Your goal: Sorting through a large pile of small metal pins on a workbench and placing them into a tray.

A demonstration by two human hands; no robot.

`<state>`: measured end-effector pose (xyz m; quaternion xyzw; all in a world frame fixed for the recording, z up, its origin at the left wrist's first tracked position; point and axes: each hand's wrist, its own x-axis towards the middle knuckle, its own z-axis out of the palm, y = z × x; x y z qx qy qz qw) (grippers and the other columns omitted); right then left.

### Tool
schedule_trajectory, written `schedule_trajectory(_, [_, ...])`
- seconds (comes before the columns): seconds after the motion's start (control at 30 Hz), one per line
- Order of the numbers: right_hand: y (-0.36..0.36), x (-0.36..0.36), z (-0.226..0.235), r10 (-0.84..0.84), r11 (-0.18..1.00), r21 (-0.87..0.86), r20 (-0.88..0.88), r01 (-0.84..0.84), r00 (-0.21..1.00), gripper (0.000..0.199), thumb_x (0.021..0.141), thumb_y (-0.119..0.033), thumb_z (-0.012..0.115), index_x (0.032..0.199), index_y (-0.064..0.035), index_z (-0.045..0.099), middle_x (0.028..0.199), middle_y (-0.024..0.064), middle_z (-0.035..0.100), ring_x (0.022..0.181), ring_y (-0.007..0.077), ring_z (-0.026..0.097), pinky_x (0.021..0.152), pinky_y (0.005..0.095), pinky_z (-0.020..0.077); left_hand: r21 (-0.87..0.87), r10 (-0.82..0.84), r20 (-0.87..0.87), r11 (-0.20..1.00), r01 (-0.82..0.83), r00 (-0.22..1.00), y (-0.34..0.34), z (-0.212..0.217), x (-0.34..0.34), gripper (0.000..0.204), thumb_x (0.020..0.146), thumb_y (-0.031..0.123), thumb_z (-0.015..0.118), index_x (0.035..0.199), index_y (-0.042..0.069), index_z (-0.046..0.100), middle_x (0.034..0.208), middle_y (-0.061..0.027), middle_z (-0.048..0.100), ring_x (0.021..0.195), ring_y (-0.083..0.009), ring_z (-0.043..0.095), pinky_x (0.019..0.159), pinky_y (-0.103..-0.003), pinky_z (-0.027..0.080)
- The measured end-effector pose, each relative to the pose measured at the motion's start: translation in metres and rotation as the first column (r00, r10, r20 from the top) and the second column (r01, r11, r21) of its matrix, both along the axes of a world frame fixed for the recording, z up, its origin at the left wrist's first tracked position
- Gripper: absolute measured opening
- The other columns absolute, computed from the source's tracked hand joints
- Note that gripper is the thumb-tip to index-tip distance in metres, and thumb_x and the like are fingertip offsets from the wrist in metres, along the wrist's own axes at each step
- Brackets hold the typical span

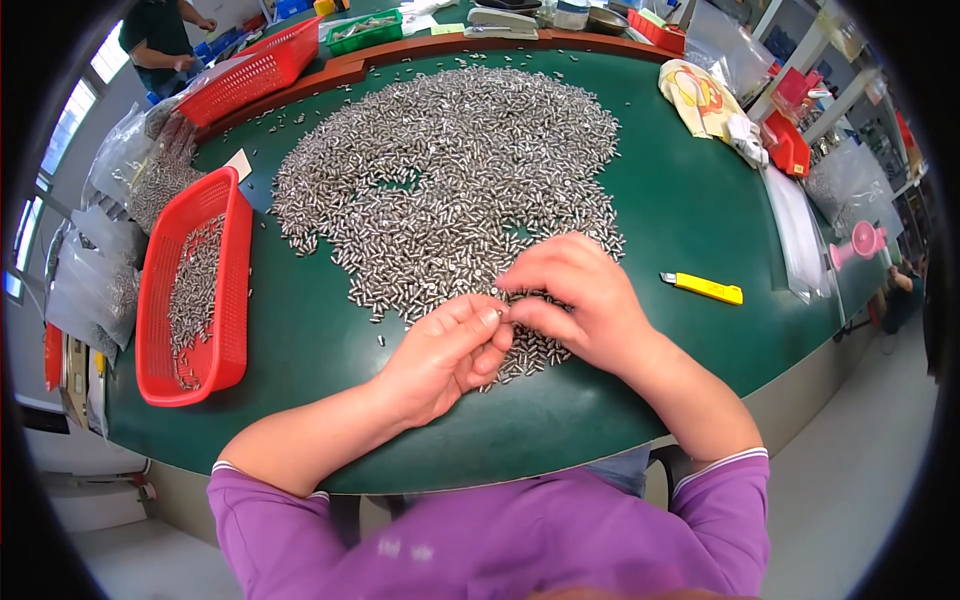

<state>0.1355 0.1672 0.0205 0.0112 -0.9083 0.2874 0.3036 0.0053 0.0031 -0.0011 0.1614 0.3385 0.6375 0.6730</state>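
A broad heap of small silvery metal pieces [450, 150], short and cylindrical, is spread over the green tabletop [680, 380]. Over its near edge my two hands meet, fingertips together. My left hand [440, 355] is closed, thumb against the curled fingers, with a small metal piece seeming to show at the tips. My right hand [575, 295] is closed in a pinch at the same spot; what its fingertips hold is too small to make out. To the left stands a red plastic basket [237, 300] with more of these pieces inside.
A yellow utility knife [705, 288] lies right of the heap. Clear bags of metal pieces [95, 275] crowd the left edge. A wooden rail [430, 47] borders the far side, with a red basket [260, 70] there. A cloth [700, 98] lies far right. Another person [160, 45] stands far left.
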Motion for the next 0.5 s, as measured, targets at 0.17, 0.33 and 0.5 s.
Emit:
schedule_trajectory(0.17, [0.017, 0.004, -0.010, -0.235, 0.955, 0.218, 0.130, 0.203, 0.963, 0.027, 0.075, -0.014, 0.072, 0.101, -0.0096, 0.067, 0.098, 0.0068, 0.063, 0.095, 0.0289, 0.058, 0.084, 0.0405, 0.0467, -0.076, 0.037, 0.063, 0.997, -0.032, 0.997, -0.001, 0.001, -0.002, 0.021, 0.101, 0.023, 0.047, 0.110, 0.006, 0.055, 0.088, -0.0030, 0.056, 0.066, -0.0102, 0.045, 0.057, -0.023, 0.037])
schedule_trajectory(0.33, [0.018, 0.000, -0.015, -0.220, 0.952, 0.252, 0.173, 0.173, 0.960, 0.015, 0.076, -0.008, 0.070, 0.090, -0.0076, 0.064, 0.090, 0.0058, 0.062, 0.089, 0.0279, 0.059, 0.080, 0.0393, 0.0472, -0.078, 0.040, 0.078, 0.996, -0.034, 0.996, 0.000, 0.001, -0.002, 0.021, 0.101, 0.021, 0.045, 0.110, 0.005, 0.054, 0.090, -0.0043, 0.055, 0.066, -0.0110, 0.045, 0.057, -0.023, 0.037])
schedule_trajectory(0.5, [0.012, -0.004, -0.009, -0.224, 0.969, 0.135, 0.103, 0.209, 0.969, 0.010, 0.079, -0.011, 0.067, 0.087, -0.0093, 0.061, 0.087, 0.0062, 0.060, 0.089, 0.0283, 0.057, 0.081, 0.0409, 0.0449, -0.068, 0.049, 0.047, 0.997, -0.046, 0.998, -0.001, 0.002, -0.002, 0.022, 0.100, 0.022, 0.046, 0.111, 0.005, 0.054, 0.092, -0.0045, 0.057, 0.068, -0.0115, 0.047, 0.059, -0.023, 0.039])
